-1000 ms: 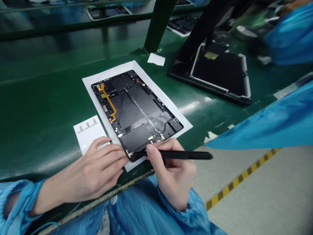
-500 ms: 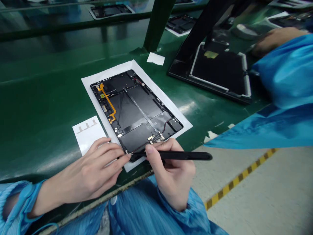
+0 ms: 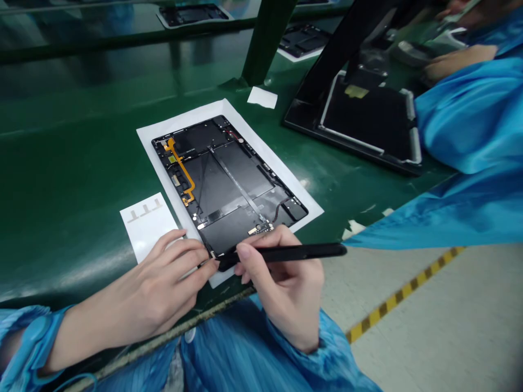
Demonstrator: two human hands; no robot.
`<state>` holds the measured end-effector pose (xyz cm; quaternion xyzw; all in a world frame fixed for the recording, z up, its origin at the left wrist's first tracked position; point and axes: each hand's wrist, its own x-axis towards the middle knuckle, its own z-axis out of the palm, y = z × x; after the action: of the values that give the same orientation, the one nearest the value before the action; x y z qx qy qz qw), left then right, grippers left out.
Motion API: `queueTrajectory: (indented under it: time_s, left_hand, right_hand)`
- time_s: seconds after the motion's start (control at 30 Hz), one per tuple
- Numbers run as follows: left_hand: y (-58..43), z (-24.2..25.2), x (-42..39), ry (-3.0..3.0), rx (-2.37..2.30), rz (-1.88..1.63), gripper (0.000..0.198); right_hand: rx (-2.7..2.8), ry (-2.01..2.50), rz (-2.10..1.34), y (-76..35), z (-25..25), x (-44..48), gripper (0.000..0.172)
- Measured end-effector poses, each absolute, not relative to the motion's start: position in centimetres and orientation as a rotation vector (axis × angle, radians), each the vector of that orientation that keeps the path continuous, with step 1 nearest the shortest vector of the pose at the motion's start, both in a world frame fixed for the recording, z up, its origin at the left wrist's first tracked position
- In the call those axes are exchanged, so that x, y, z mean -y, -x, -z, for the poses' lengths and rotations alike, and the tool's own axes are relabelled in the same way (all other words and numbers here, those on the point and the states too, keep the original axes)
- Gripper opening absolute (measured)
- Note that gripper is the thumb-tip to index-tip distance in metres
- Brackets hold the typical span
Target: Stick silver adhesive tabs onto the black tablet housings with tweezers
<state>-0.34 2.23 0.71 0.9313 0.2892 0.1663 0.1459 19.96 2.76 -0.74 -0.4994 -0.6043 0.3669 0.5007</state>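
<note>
Our right hand (image 3: 286, 288) pinches a slim black plastic stylus (image 3: 294, 252) lying crosswise, tip at the near corner of the opened black tablet (image 3: 226, 185), where our empty left hand (image 3: 163, 288) presses flat.

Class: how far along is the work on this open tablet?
Done: tablet lies open on a white sheet, orange flex cable fitted. In hand: right hand holds a black tool at its near corner, left hand touching there. Left: strips sit on the white card; back cover off.
</note>
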Motion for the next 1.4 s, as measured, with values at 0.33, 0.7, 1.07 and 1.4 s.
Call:
queueTrajectory:
  time_s: [0.33,0.7,1.07,1.4]
  left_hand:
    - [0.23,-0.66,-2.37,-2.711,-0.834,-0.51,0.032]
    - [0.04,-0.49,-1.9,-2.641,-0.857,-0.57,0.03]
    - [0.12,-0.06,-1.88,-2.578,-1.09,-0.64,0.033]
    - [0.11,0.1,-1.94,-2.579,-1.084,-0.652,0.034]
  right_hand:
    - [1.549,1.188,-0.879,-19.57,0.65,-2.95,0.013]
    - [1.467,1.174,-0.899,-19.31,0.77,-2.81,0.015]
    - [1.457,1.248,-0.903,-19.53,0.68,-2.88,0.023]
    - [1.511,1.245,-0.906,-19.59,0.33,-2.9,0.026]
